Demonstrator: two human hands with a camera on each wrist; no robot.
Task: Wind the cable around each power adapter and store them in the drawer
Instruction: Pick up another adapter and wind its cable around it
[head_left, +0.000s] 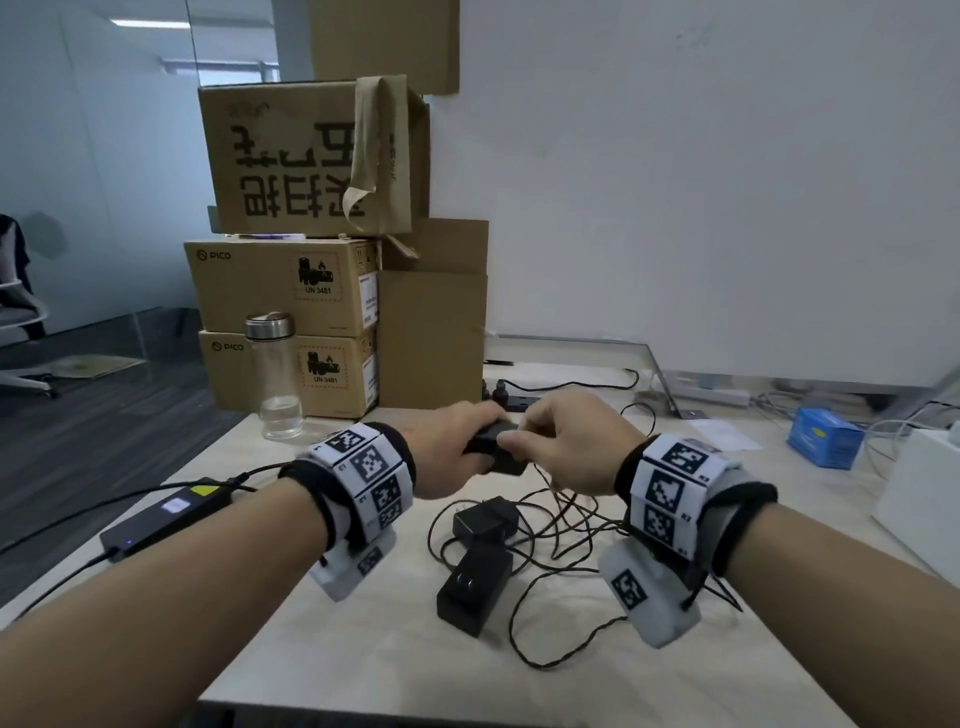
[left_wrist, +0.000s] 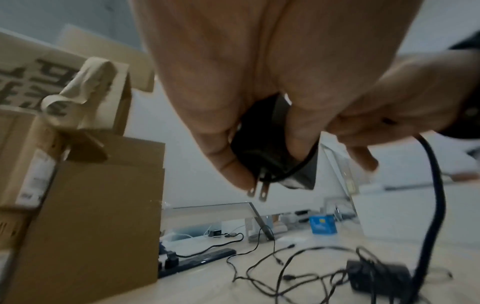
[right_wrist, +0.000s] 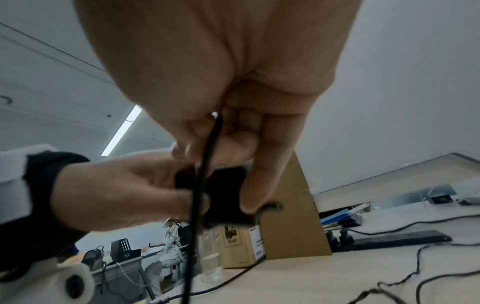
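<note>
My left hand grips a small black power adapter above the table; in the left wrist view the adapter shows its two metal prongs pointing down, with a turn of cable across its face. My right hand pinches that adapter's black cable right beside the adapter. Two more black adapters lie on the table below my hands amid a tangle of thin cables. No drawer is in view.
Stacked cardboard boxes and a glass bottle stand at the back left. A black power strip lies behind my hands. A laptop power brick sits left, a blue box and a white box right.
</note>
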